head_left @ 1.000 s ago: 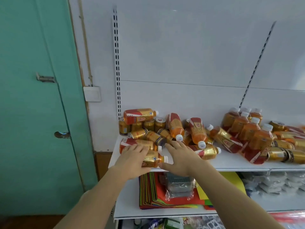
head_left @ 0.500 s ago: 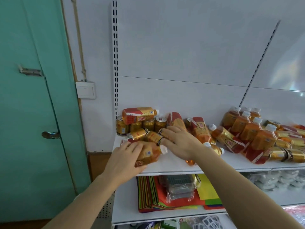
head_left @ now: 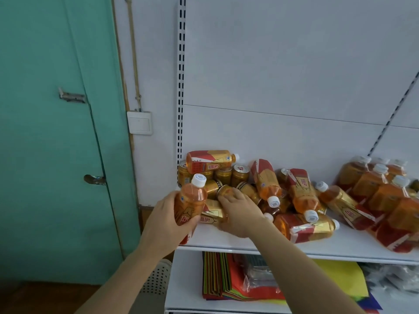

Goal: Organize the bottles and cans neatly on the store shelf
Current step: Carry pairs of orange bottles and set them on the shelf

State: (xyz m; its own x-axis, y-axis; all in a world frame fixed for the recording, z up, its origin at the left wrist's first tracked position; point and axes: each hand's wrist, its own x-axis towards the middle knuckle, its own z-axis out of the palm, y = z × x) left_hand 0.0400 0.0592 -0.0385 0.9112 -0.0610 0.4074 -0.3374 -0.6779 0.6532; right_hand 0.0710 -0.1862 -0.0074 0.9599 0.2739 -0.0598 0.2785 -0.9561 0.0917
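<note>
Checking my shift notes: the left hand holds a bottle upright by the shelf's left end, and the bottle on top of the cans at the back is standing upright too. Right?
Half right. The left hand does hold its bottle upright, but the head view shows the bottle on the cans lying on its side, cap pointing right.

You had soft, even, rather dim light across the head view, with a cool cast on the white back panel (head_left: 283, 64). Shadows were faint; a shallow one sat under the shelf (head_left: 260, 242) edge. No hard glare showed, only small highlights on the cans (head_left: 240, 173). Wide-angle distortion bent the slotted upright (head_left: 180, 75) and door (head_left: 45, 132) lines. Detail was soft throughout, worst at the right edge.
</note>
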